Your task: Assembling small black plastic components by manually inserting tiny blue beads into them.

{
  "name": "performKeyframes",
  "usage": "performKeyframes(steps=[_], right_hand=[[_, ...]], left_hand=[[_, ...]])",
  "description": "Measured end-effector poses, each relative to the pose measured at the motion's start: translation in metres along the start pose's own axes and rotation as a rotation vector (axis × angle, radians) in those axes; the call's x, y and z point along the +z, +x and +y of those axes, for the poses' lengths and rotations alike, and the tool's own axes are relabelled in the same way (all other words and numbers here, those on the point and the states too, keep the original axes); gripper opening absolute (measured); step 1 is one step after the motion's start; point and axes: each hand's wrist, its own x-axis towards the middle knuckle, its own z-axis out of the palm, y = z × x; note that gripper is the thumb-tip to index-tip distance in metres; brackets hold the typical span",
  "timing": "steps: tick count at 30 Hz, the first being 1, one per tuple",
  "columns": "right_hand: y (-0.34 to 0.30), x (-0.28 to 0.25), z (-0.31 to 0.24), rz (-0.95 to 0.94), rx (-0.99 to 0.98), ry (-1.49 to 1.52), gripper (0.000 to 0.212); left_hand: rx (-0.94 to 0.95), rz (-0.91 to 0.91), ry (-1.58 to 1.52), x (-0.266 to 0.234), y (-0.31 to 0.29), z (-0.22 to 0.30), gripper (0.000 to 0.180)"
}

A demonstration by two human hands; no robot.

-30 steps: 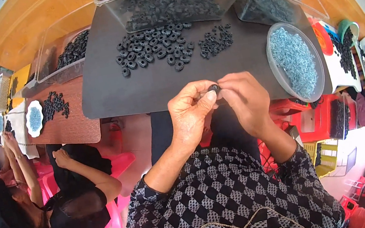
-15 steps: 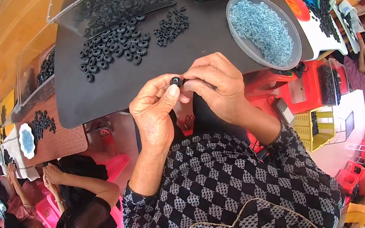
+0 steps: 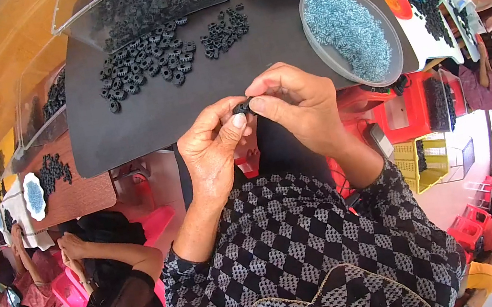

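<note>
A small black plastic part [image 3: 242, 108] is pinched between the thumb and fingers of my left hand [image 3: 207, 140], above my lap just off the table's near edge. My right hand [image 3: 296, 102] closes thumb and forefinger on the right end of the same part; whether it holds a second small piece there is hidden. On the dark table [image 3: 180, 116] beyond lie a pile of rounded black parts [image 3: 144, 63] and a smaller cluster of little black pieces [image 3: 224, 31]. A clear round tub [image 3: 396, 54] of small pale-blue metallic-looking pieces [image 3: 349, 30] stands at the table's right.
Clear bins [image 3: 163, 3] of black parts stand along the table's far side. At the left, a co-worker [image 3: 113, 295] in black sits by a brown table [image 3: 92, 192]. Red stools [image 3: 413, 114] and a yellow crate [image 3: 422, 163] are on my right.
My right hand has shifted slightly, its fingers now closed on the part's end. The part has turned in my left fingers, its round hole no longer facing up. The whole view has shifted slightly.
</note>
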Motion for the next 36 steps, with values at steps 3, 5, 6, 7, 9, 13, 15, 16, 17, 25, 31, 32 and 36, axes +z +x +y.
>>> performKeyframes(steps=[3,5,6,7,9,13,15,16,17,25,31,32,36], right_hand=[[0.003,0.001,0.001,0.005,0.007,-0.036,0.013],[0.004,0.0,0.001,0.005,0.013,-0.076,0.013],[0.004,-0.001,0.002,0.007,0.017,-0.115,0.014],[0.004,0.0,0.002,0.008,0.021,-0.117,0.014],[0.003,0.001,0.004,0.028,-0.013,-0.115,0.014],[0.0,0.0,0.007,0.053,-0.053,-0.172,0.015],[0.0,0.002,0.008,0.079,-0.12,-0.141,0.016],[-0.001,0.002,0.008,0.083,-0.116,-0.144,0.016],[-0.001,0.002,0.007,0.082,-0.103,-0.15,0.016],[0.004,0.0,-0.008,0.069,-0.009,-0.198,0.015],[0.006,0.006,0.002,0.172,-0.287,-0.459,0.017],[0.005,0.007,0.003,0.182,-0.31,-0.464,0.017],[0.002,0.008,0.007,0.189,-0.353,-0.484,0.02]], left_hand=[[0.01,0.043,0.089,-0.001,0.002,0.001,0.019],[0.054,0.032,0.164,-0.001,0.003,0.002,0.018],[0.051,0.032,0.162,-0.001,0.003,0.002,0.018],[0.073,0.029,0.189,0.0,0.003,0.002,0.017],[0.092,0.021,0.211,0.0,0.004,0.002,0.017],[0.13,-0.022,0.23,-0.001,0.008,-0.001,0.017],[0.128,-0.037,0.208,-0.001,0.009,-0.002,0.017],[0.118,-0.037,0.182,0.0,0.01,-0.002,0.017],[0.108,-0.037,0.157,-0.001,0.01,-0.002,0.017],[0.077,-0.088,0.15,-0.006,0.019,-0.002,0.018],[0.053,-0.063,0.114,-0.002,0.022,-0.002,0.016],[0.058,-0.066,0.132,-0.003,0.022,-0.003,0.017],[0.11,-0.087,0.193,-0.003,0.02,-0.002,0.016]])
